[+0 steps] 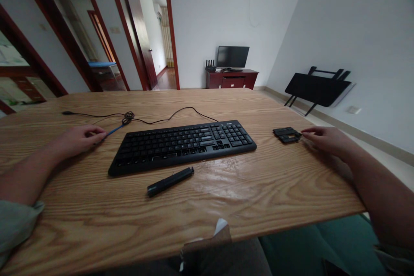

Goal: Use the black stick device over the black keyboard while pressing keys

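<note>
left hand [79,139] resting near table [291,181] left edge, fingers loosely on blue tool [113,130]; right hand [323,138] near right edge, relaxed, fingertips touching black keycaps [286,134]; keyboard [183,145] between.

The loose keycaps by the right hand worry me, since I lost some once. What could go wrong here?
1. The small pile of loose keycaps lies near the table's right edge, at the right hand's fingertips; a nudge might send some to the floor.
2. The black spacebar-like bar lies free in front of the keyboard; a forearm could sweep it off.
3. The left hand rests by a thin blue tool beside the knotted cable, which might snag.
</note>
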`<state>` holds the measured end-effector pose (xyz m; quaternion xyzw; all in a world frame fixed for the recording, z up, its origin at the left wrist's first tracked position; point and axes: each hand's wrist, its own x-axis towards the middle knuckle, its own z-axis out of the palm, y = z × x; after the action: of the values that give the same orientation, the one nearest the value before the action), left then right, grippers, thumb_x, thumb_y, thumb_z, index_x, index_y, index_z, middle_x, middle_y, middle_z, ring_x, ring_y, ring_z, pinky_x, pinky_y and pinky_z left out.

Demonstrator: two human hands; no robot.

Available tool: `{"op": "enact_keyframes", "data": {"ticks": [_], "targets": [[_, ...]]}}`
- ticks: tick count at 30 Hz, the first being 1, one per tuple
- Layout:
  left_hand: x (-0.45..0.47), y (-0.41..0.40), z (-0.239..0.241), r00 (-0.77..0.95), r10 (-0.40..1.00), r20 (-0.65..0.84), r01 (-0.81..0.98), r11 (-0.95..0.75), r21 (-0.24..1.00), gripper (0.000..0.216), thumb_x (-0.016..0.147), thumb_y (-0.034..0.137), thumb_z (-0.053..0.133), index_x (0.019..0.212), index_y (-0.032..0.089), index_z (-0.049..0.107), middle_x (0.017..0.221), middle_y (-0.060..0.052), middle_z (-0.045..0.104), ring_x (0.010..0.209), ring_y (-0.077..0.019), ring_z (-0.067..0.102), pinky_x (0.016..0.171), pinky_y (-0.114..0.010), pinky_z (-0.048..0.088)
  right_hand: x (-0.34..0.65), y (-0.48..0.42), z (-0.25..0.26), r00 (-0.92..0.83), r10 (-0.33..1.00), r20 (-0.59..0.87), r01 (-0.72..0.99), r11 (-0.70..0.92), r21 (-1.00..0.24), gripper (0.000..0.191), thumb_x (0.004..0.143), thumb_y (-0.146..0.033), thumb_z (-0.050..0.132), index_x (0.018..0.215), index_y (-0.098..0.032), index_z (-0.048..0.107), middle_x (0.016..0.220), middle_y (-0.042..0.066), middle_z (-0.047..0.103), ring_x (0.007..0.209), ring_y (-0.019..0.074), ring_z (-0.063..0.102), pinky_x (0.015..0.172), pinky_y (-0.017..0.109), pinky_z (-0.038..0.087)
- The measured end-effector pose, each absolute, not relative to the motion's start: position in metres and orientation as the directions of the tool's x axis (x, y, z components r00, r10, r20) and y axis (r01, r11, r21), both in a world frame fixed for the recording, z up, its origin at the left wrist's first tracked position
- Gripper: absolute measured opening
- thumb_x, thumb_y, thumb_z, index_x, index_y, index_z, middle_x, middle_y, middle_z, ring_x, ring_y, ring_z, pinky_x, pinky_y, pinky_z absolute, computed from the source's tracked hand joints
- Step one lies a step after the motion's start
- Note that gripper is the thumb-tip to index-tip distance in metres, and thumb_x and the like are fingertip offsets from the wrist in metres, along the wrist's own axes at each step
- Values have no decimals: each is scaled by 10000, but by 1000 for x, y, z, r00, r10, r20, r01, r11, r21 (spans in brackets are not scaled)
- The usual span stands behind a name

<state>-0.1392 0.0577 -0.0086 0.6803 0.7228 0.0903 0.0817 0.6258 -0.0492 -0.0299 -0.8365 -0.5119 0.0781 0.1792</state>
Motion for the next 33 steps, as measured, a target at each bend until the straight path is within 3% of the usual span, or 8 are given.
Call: {"op": "enact_keyframes", "data": {"ticks": [3, 6, 10, 18, 24, 33], "targets": [[-137, 57, -8, -63, 998, 9, 971, 60, 231, 633, 723, 661, 458, 1068, 176, 674, 900, -73, 718, 809, -230, 647, 741, -313, 474, 629, -47, -33, 443, 893, 78, 834, -379, -401, 395, 757, -480, 573, 931, -169, 742, 810, 101, 724, 753, 260, 647, 695, 353, 457], [-135, 55, -6, -79, 997, 7, 971, 76, 225, 638, 724, 664, 452, 1072, 178, 674, 896, -75, 717, 809, -235, 648, 734, -319, 473, 628, -48, -34, 439, 895, 81, 834, -372, -407, 393, 745, -502, 582, 892, -174, 741, 771, 99, 718, 717, 264, 643, 667, 363, 455], [-134, 54, -5, -69, 998, 2, 972, 66, 227, 641, 717, 662, 452, 1070, 178, 678, 886, -71, 717, 809, -234, 647, 738, -318, 474, 624, -49, -33, 424, 903, 72, 836, -359, -415, 402, 748, -509, 577, 885, -166, 736, 722, 96, 703, 678, 259, 635, 652, 366, 452], [-140, 60, -10, -60, 998, 26, 974, 53, 218, 668, 703, 680, 454, 1061, 165, 682, 895, -81, 713, 819, -239, 644, 749, -321, 475, 624, -48, -32, 398, 913, 94, 852, -329, -408, 366, 764, -473, 560, 888, -176, 734, 874, 103, 731, 795, 266, 654, 741, 368, 465], [-137, 57, -8, -69, 997, 25, 968, 61, 242, 668, 690, 685, 462, 1056, 172, 682, 892, -78, 714, 824, -244, 645, 726, -317, 475, 615, -48, -29, 409, 910, 71, 856, -355, -377, 435, 745, -573, 559, 834, -183, 730, 837, 105, 726, 761, 271, 649, 718, 373, 464], [-139, 59, -8, -71, 997, -2, 968, 69, 242, 666, 698, 685, 450, 1062, 176, 677, 919, -82, 716, 847, -252, 647, 750, -322, 468, 609, -47, -27, 433, 900, 53, 852, -389, -351, 439, 745, -569, 574, 833, -167, 729, 836, 109, 719, 773, 261, 644, 714, 352, 452]]}}
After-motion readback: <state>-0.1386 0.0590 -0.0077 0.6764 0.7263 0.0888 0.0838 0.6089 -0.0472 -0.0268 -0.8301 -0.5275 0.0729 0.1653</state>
